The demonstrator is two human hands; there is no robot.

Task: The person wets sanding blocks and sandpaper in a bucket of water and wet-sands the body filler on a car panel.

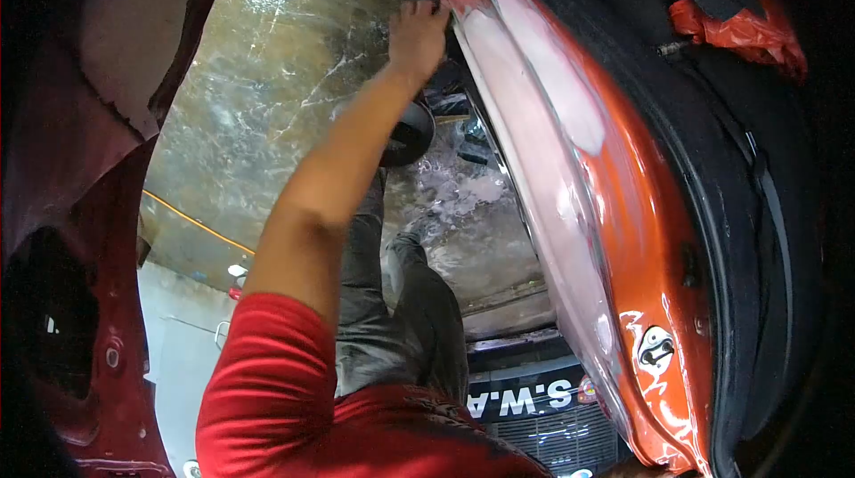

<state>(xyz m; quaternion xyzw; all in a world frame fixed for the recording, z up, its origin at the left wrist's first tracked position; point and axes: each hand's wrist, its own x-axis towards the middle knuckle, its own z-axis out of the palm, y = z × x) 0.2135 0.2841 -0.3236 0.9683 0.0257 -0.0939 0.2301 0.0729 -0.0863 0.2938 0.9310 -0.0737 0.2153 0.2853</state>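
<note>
My left hand (419, 40), at the end of a bare forearm below a red sleeve, reaches to the edge of an orange car body panel (628, 211). The fingers point away from me and look slightly apart, foreshortened by the angle. I see nothing held in them, though the palm side is hidden. Long whitish-pink filler patches (543, 144) run along the panel, and a metal latch loop (657, 350) sits near its lower end. Beneath my forearm is a round black object (411, 135), partly covered. My right hand is out of view.
A dark red car door (111, 327) stands open on the left. An orange cable (200, 227) crosses the stained floor (240, 113). Black seal trim (681, 157) borders the panel, with orange plastic (744, 37) beyond. A dark vehicle front with white letters (521, 400) is below.
</note>
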